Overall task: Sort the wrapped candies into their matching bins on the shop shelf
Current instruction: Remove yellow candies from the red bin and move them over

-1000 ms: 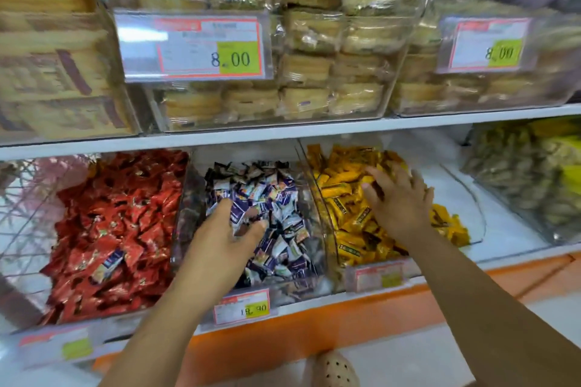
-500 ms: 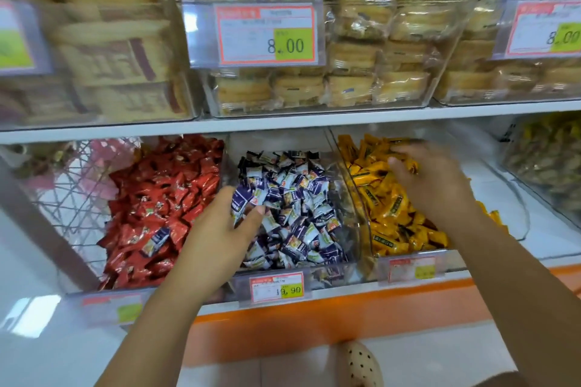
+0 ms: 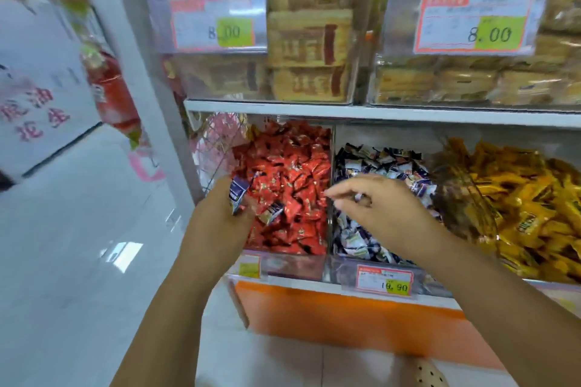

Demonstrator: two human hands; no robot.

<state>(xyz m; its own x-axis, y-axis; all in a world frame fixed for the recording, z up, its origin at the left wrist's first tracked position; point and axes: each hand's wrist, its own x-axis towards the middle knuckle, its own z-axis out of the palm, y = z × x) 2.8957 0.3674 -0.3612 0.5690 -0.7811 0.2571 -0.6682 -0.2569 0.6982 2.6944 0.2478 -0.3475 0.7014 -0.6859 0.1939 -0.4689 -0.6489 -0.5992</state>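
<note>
Three candy bins (image 3: 345, 270) side by side on shelf (image 3: 308, 284), packaged cakes (image 3: 309, 41) above

Single head-worn wide-angle view. It faces forward and slightly downward, at close range to the shelf (image 3: 408, 116), angled leftward along the aisle floor (image 3: 78, 245).

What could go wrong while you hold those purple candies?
The left hand grips purple candies right above the red bin; a slip could drop them into the wrong pile. The right hand hovers by the clear divider and might knock candies across.
</note>
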